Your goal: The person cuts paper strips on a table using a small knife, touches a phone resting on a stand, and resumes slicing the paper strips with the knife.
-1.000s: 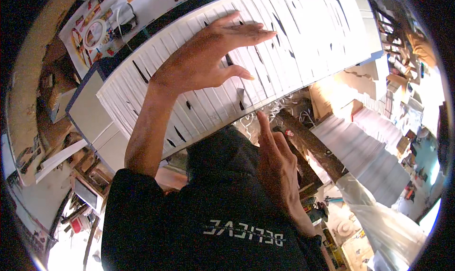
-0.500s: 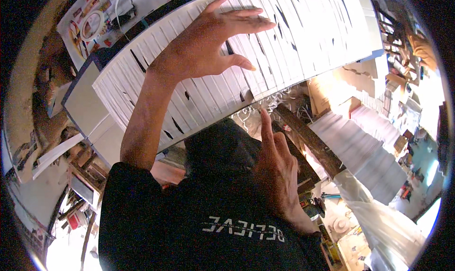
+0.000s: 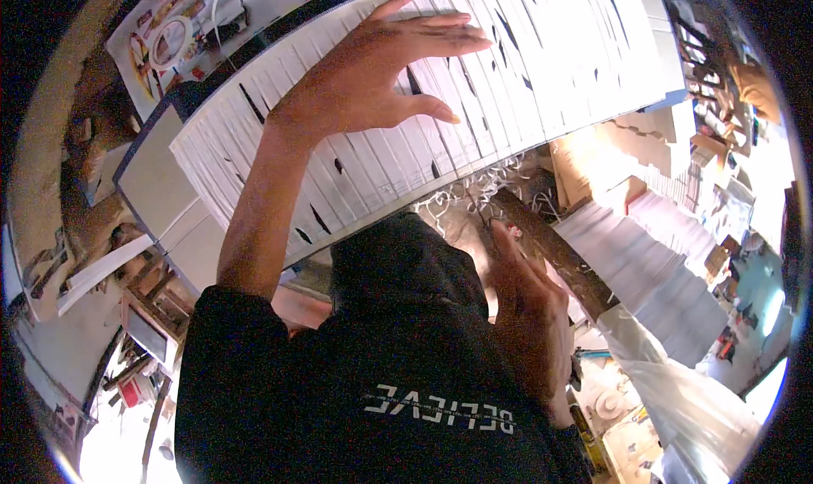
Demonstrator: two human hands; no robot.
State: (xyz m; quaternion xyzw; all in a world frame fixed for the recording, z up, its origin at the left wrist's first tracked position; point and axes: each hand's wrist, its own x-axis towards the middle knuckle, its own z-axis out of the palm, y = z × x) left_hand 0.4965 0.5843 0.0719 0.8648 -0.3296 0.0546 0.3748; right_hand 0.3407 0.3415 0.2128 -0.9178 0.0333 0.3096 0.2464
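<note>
A long row of white paper sections [image 3: 555, 60] is set slantwise on a pale board [image 3: 154, 164]. Over it the left hand [image 3: 360, 82] is spread, thumb parted from fingers, nothing gripped. The right hand [image 3: 533, 315] is held below the near edge, 1 finger extended; whether anything is held cannot be told. Curled white strips [image 3: 501, 177] are seen nearby.

Cluttered workroom. Right: paper stacks [image 3: 648, 268] beside dark wood beam [image 3: 555, 247], clear plastic sheet [image 3: 669, 382] below. Far right: teal surface [image 3: 762, 272], wall or floor unclear, with bright strip [image 3: 772, 310]. Left: framed panel [image 3: 146, 331], leaning. Upper left: printed sheet [image 3: 182, 5]. Glare [image 3: 106, 433] lower left, blown out.
</note>
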